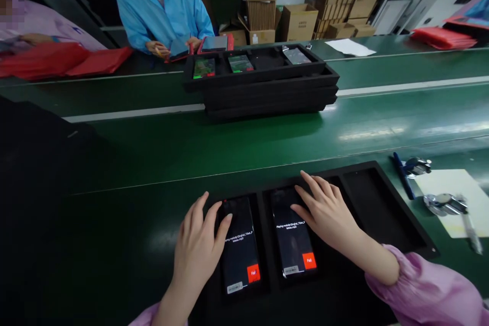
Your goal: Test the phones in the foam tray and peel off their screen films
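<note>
A black foam tray (382, 214) lies in front of me with two phones in its slots. My left hand (198, 244) rests flat with spread fingers on the left phone (240, 249), fingertips on its upper screen. My right hand (324, 209) lies flat with fingers apart over the top of the right phone (292, 244). Both screens are dark with white text and a red "Fail" button at the lower right. The tray's rightmost slot holds nothing.
A stack of black foam trays (267, 91) with phones stands on the green conveyor belt (153, 142). Across it, a person in a blue coat (164, 15) handles a device. Pens and paper (454, 198) lie at right. Cardboard boxes (298, 20) stand behind.
</note>
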Demonstrator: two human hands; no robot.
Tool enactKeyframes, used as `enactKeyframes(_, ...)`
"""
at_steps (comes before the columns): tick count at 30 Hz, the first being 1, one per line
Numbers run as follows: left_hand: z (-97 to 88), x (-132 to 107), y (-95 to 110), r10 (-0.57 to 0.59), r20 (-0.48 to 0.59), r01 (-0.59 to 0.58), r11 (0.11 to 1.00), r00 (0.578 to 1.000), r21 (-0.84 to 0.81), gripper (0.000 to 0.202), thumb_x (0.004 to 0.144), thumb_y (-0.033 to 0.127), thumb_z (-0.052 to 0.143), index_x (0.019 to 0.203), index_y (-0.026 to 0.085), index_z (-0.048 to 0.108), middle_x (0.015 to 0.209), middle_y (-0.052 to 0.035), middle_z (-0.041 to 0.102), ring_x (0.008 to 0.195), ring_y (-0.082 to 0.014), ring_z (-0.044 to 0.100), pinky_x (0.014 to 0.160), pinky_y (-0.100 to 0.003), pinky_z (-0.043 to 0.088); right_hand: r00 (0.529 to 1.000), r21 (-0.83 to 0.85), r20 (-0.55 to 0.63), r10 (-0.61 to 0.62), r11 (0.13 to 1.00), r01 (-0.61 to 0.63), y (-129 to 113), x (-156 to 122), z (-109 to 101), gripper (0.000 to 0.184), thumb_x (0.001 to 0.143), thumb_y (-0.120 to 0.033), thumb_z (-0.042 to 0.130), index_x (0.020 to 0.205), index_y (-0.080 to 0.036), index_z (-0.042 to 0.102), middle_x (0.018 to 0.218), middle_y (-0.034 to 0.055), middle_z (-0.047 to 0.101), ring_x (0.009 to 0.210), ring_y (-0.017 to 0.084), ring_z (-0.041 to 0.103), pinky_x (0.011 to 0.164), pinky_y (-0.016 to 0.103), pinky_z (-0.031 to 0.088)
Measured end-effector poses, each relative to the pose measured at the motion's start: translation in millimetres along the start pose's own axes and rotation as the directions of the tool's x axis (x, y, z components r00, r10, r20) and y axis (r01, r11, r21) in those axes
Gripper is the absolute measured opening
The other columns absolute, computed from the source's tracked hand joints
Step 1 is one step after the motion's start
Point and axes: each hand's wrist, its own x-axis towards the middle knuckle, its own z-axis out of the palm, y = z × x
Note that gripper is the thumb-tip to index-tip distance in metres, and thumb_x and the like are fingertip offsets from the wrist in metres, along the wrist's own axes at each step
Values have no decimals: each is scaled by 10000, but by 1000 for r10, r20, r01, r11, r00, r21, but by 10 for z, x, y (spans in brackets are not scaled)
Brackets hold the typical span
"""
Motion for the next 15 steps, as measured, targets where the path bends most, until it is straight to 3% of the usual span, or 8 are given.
enactKeyframes(5,87,21,47,-134,60,143,973,989,-180,624,1005,651,280,1139,227,717,1417,-153,586,1264,-322,620,957,-497,599,989,104,111,93,989,-105,-9,61,127,521,1091,-512,338,1099,-181,740,1487,188,564,1251,355,550,859,486,539)
enactKeyframes(9,125,38,69,-211,38,214,938,977,-274,644,966,710,311,1090,226,718,1407,-149,574,1294,-325,597,1033,-515,560,962,265,221,161,939,-218,31,57,195,447,1075,-534,383,1133,-260,732,1521,147,533,1321,372,493,901,544,529)
enactKeyframes(13,146,-41,-27,-206,45,211,936,977,-283,671,948,735,302,1096,222,709,1415,-169,557,1320,-375,555,1061,-597,520,961,310,196,194,918,-249,82,-87,1,355,1055,-469,486,1264,-267,690,1552,154,500,1310,357,508,951,541,508)
enactKeyframes(15,196,-98,-159,-205,57,213,942,977,-260,611,957,708,322,1118,252,697,1437,-151,540,1335,-403,521,1068,-660,481,970,363,177,168,905,-223,108,-217,-165,355,1063,-429,487,1325,-259,656,1503,149,555,1269,313,551,976,501,505)
